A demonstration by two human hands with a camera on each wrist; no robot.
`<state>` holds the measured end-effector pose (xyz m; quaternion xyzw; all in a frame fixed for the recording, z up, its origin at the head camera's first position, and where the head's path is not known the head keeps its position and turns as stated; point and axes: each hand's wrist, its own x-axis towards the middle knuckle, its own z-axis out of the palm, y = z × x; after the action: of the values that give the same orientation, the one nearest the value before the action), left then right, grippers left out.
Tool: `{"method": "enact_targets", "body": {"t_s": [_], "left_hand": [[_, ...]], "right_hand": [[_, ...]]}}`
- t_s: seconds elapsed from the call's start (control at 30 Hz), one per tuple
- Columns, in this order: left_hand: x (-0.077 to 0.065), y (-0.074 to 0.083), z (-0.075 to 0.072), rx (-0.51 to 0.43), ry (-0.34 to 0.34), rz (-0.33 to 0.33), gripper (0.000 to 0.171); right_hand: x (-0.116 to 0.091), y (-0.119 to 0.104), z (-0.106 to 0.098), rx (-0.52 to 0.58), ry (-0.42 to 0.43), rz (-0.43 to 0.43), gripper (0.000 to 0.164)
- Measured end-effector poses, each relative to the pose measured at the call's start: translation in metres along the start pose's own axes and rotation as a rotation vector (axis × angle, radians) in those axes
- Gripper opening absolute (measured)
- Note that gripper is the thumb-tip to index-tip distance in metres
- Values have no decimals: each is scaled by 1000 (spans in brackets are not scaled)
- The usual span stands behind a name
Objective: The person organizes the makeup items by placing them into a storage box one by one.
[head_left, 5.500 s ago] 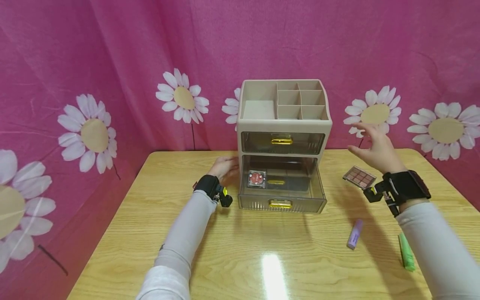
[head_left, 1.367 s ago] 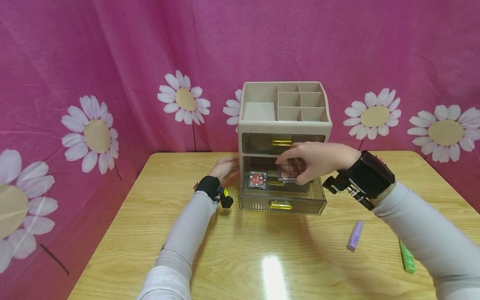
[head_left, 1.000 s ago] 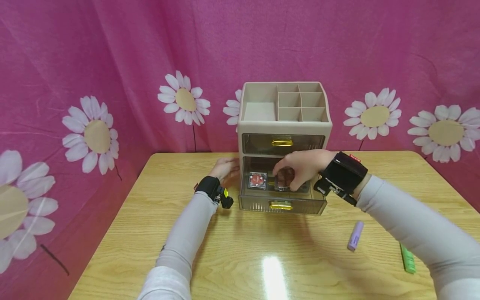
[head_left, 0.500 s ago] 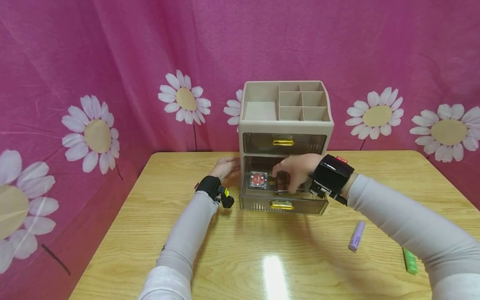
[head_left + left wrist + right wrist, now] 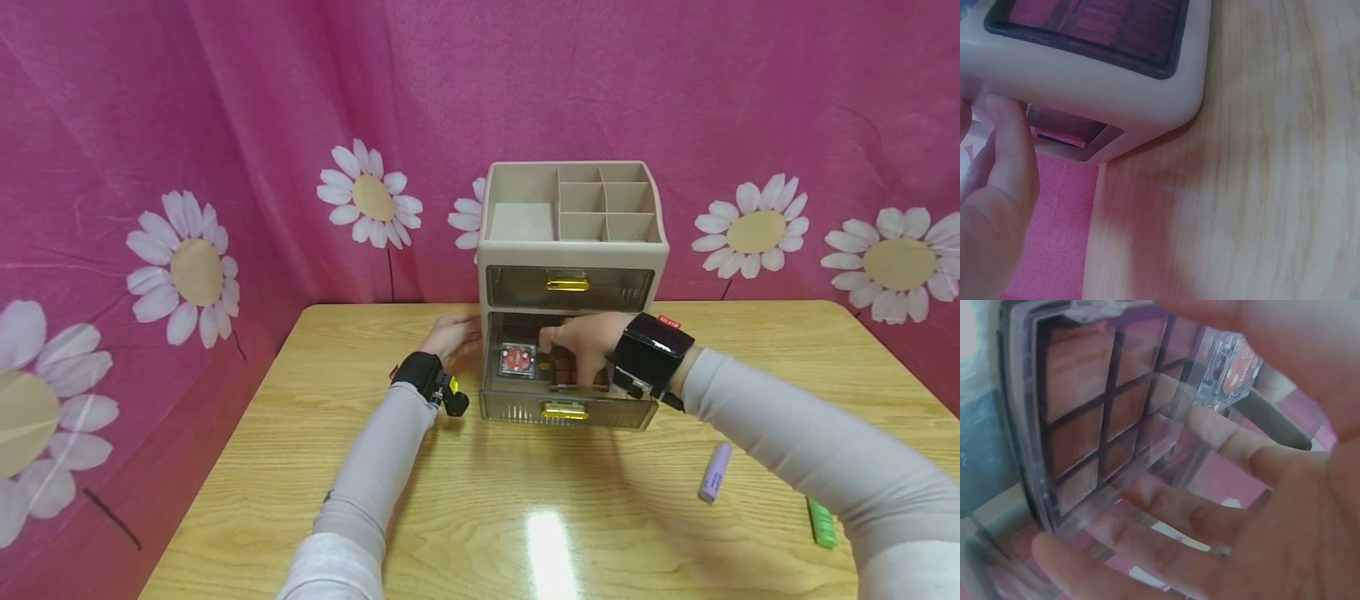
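Now right hand [image 5: 581,350] grips palette [image 5: 1094,419] low inside the open drawer [image 5: 564,408] (left hand [image 5: 452,336] flat against organizer [image 5: 573,250]); palette may snag the compact [image 5: 517,360] if shifted left.

I've got the organizer [image 5: 573,250] at the tabletop's [image 5: 465,500] back; palette [image 5: 573,375] in its bottom drawer [image 5: 566,408], two tubes [image 5: 714,472] off right.

Purple tube [image 5: 714,471] and green tube [image 5: 821,522] on wooden table [image 5: 480,508], pink daisy backdrop [image 5: 187,167]

right hand [image 5: 583,346] fingers curled, left hand [image 5: 450,335] flat
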<state>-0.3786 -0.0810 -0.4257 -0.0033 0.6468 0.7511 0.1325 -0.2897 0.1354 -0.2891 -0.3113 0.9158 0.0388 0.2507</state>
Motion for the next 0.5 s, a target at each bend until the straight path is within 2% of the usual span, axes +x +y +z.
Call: {"method": "enact_targets", "body": {"t_s": [0.07,0.13,0.2,0.23,0.3,0.37,0.43,0.5], "left_hand": [[9,-7,-4,3,-6,4,36],[7,-6,-4,13,-7,6,37],[5,-3,-1,38,19,-25,37],[-10,10,8,70,58,-70,38],[-19,17,12,84,67,-78,38],[-21,17,12,71,52,-71,39],[15,-10,-6,40,11,-30,39],[74,-53,-33,-14,-29,-3,40]], "right_hand": [[2,-1,1,19,-5,18,67],[4,-1,3,25,-5,35,67],[5,-1,4,29,-2,54,68],[6,-1,5,27,-2,64,69],[7,-1,6,18,0,83,69],[7,-1,7,18,4,96,71],[7,-1,7,17,6,105,72],[7,-2,7,17,8,113,73]]}}
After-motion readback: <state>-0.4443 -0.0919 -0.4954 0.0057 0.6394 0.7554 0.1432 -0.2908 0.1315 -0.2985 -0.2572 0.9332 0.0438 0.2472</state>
